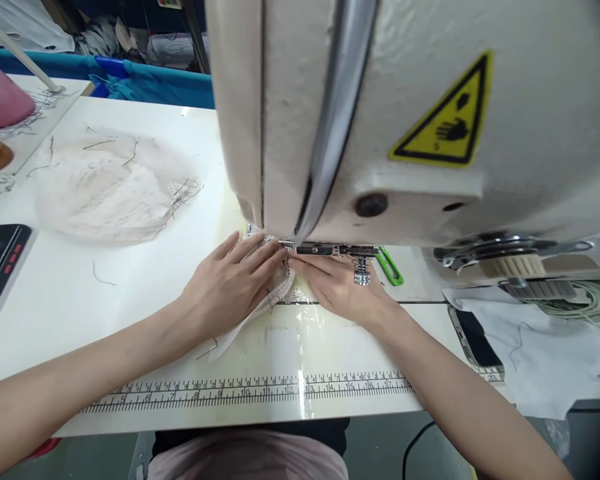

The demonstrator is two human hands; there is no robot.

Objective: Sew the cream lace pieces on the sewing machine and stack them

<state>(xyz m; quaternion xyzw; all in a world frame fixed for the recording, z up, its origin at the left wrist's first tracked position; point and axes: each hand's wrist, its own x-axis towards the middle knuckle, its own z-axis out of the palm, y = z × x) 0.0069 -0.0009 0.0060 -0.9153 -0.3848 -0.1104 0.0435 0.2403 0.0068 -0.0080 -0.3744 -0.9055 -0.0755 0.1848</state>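
Pressing flat, open-fingered, the left hand (225, 283) and right hand (337, 287) are pinning lace fabric (275, 293) (grasping nothing) beneath the sewing machine (405, 113).

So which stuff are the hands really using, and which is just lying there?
In use:
left hand and right hand, pressed flat on the lace piece
sewing machine

Lying about:
lace pile
phone
green clip
white cloth
printed ruler

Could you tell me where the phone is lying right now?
In the head view, the phone lies on the table's right side, beside the right hand's wrist, partly on white cloth.
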